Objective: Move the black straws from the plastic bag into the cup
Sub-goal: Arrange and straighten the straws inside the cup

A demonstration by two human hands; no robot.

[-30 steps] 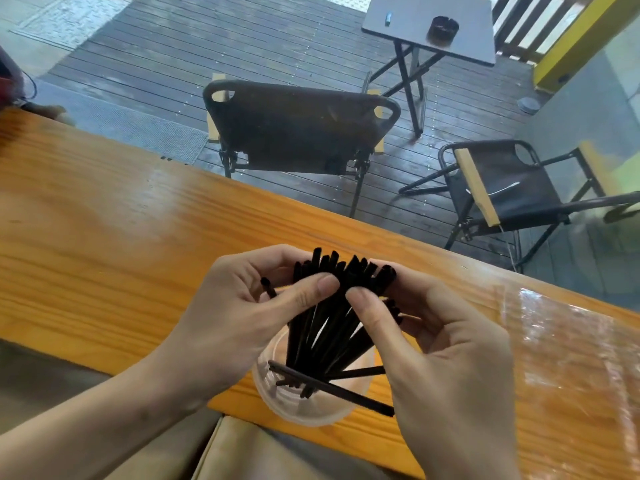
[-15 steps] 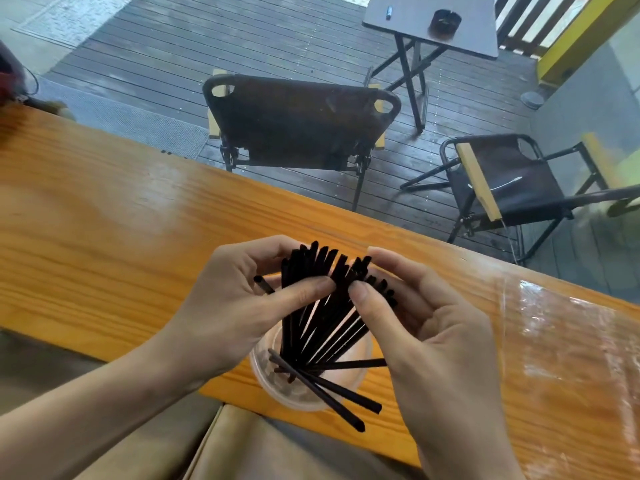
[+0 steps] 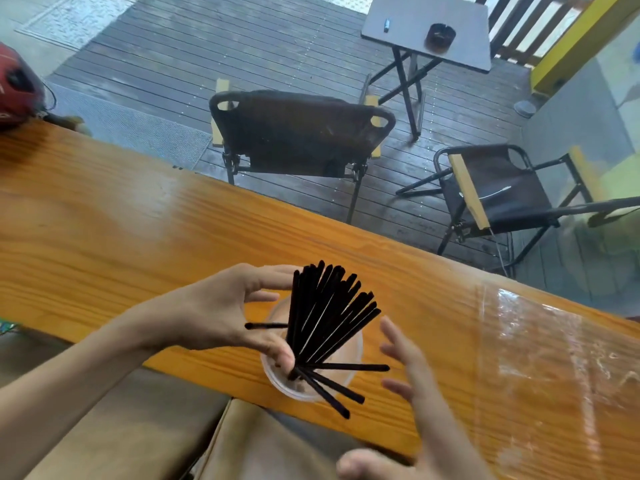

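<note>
Several black straws (image 3: 329,317) stand fanned out in a clear plastic cup (image 3: 356,348) near the wooden counter's front edge. A few straws lie across the cup rim and stick out to the right and front. My left hand (image 3: 221,313) cups the left side of the bundle with fingers spread; its thumb touches the straws at the cup rim and one straw crosses in front of its palm. My right hand (image 3: 415,393) hovers to the right of the cup, fingers spread, touching nothing. The clear plastic bag (image 3: 540,348) lies flat on the counter at the right.
The wooden counter (image 3: 121,237) runs from upper left to lower right. A red object (image 3: 17,88) sits at its far left end. Beyond the counter stand two black folding chairs (image 3: 298,133) and a small grey table (image 3: 429,29) on decking.
Both hands have let go of the straw tops. My right hand has pulled back to the right and opened; my left hand has opened beside the bundle, which now fans out in the cup.
</note>
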